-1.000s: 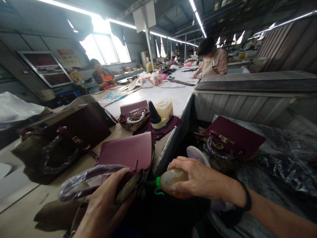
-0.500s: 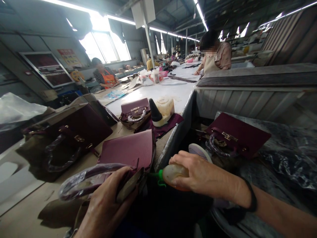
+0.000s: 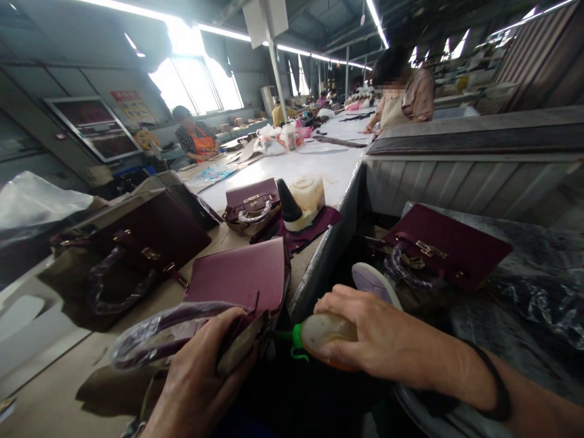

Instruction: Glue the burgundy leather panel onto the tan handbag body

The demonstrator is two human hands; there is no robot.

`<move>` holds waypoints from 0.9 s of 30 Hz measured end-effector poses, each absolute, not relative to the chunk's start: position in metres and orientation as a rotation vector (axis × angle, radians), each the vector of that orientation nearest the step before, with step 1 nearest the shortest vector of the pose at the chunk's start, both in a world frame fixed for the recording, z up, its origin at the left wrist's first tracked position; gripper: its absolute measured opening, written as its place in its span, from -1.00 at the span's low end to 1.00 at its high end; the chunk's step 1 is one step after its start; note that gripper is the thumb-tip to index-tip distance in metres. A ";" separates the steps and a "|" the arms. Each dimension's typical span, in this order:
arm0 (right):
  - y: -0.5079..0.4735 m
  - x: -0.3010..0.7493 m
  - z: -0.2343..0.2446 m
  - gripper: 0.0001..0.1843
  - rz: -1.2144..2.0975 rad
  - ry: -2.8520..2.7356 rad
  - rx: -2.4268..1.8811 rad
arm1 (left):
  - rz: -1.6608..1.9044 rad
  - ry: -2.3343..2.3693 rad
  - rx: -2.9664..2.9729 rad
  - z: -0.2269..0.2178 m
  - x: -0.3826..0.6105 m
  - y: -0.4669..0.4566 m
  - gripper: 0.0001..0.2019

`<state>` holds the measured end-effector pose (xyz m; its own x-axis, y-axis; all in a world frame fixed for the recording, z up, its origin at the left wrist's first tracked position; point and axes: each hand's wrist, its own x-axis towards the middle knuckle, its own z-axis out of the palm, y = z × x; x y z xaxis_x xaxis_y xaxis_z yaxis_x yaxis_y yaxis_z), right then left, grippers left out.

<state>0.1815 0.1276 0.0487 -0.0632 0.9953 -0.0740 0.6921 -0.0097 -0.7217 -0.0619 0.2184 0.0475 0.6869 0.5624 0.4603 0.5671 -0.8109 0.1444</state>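
From my remote seat I look down through the head camera. My left hand [image 3: 201,371] has its fingers grasping the near side of a maroon bag [image 3: 237,277], with a strip of olive lining [image 3: 239,353] pinched between thumb and fingers. The bag leans over the near edge of the worktop [image 3: 274,172], flap upward, and its plastic-wrapped handle [image 3: 132,344] loops out to the left of my wrist.

My right hand [image 3: 371,331] has its fingers closed around a translucent squeeze bottle [image 3: 331,328] with amber liquid in its lower part. The bottle lies on its side, its green cap [image 3: 297,340] aimed left at the edge of the bag; the thin nozzle reaches into shadow there, and I cannot tell whether the tip touches. A dark band [image 3: 499,389] circles my right forearm near the wrist.

Beyond the bag, a black cone [image 3: 288,204] stands tilted beside a cream container [image 3: 310,194], both on a maroon scrap [image 3: 326,219]. Just left of them sits a smaller bag [image 3: 255,198], and farther left a larger dark bag [image 3: 168,225]. Another flapped bag [image 3: 456,249] lies off to the right, below the worktop. One co-worker [image 3: 406,103] leans over its far right side.
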 end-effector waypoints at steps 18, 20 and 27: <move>0.120 0.175 0.049 -0.78 0.883 -1.740 -1.795 | -0.779 -0.995 -2.889 0.047 -0.062 0.219 -0.71; 0.121 0.174 0.049 -0.79 0.865 -1.748 -1.829 | -0.769 -0.994 -2.892 0.046 -0.062 0.219 -0.71; 0.114 0.169 0.055 -0.81 0.963 -1.682 -1.765 | -0.751 -1.001 -2.895 0.045 -0.063 0.219 -0.71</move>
<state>0.1686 0.1139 0.0551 -0.0209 0.9895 -0.1433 0.6242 -0.0990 -0.7749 -0.0627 0.2189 0.0454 0.6853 0.5855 0.4332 0.5796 -0.7986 0.1623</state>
